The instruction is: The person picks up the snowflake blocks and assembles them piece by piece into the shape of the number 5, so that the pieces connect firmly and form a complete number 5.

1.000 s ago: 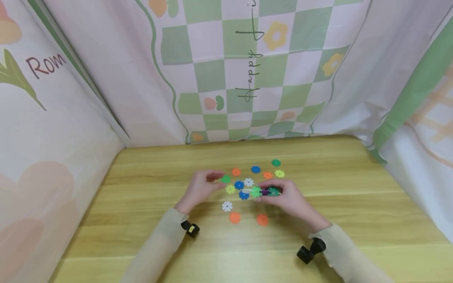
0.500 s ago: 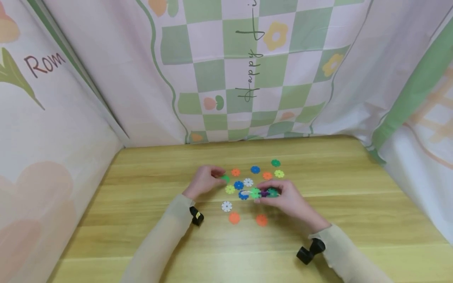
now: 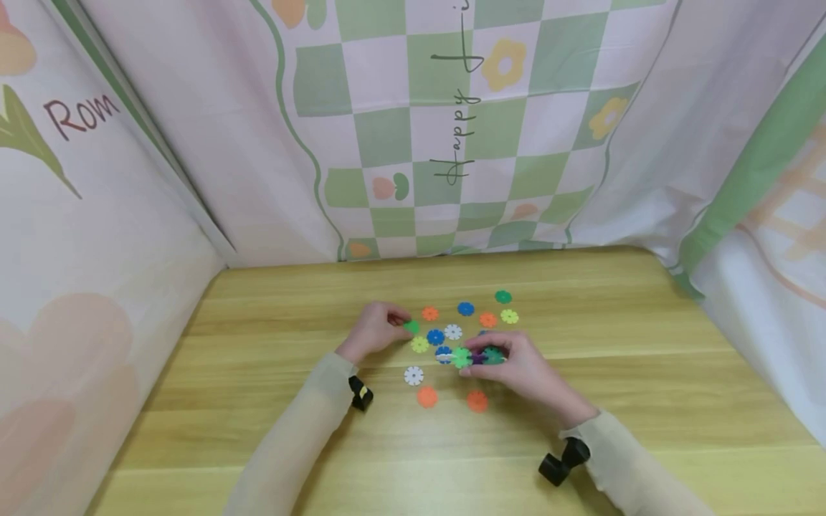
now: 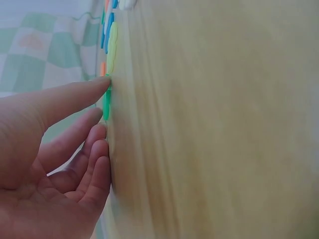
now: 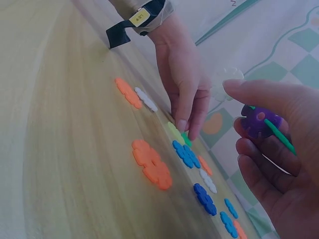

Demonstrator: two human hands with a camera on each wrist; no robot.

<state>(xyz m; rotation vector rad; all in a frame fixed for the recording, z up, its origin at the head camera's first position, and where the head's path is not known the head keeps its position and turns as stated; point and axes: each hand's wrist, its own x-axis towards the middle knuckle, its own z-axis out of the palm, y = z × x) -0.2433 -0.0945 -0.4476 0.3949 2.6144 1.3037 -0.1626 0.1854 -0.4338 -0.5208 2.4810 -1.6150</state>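
My left hand (image 3: 376,333) rests low at the left of the scattered discs, pinching a green flower-shaped disc (image 3: 411,327) at the tabletop. In the left wrist view, thumb and index finger touch this green disc (image 4: 106,105) at its edges. My right hand (image 3: 521,364) holds a chain of interlocked flower-shaped discs (image 3: 461,357) just above the table. Its parts are whitish, light green, purple and dark green. The right wrist view shows the purple disc (image 5: 254,123) between the right thumb and fingers; part of the chain is hidden by the hand.
Loose discs lie flat between and around the hands: a yellow disc (image 3: 419,345), a blue disc (image 3: 435,337), a white disc (image 3: 414,375), an orange disc (image 3: 477,401) and several others. A printed curtain (image 3: 445,143) rises behind the wooden table (image 3: 290,294).
My left hand has moved slightly forward and its fingers have closed on the green disc. My right hand, with the chain, has shifted slightly left and toward the near edge.
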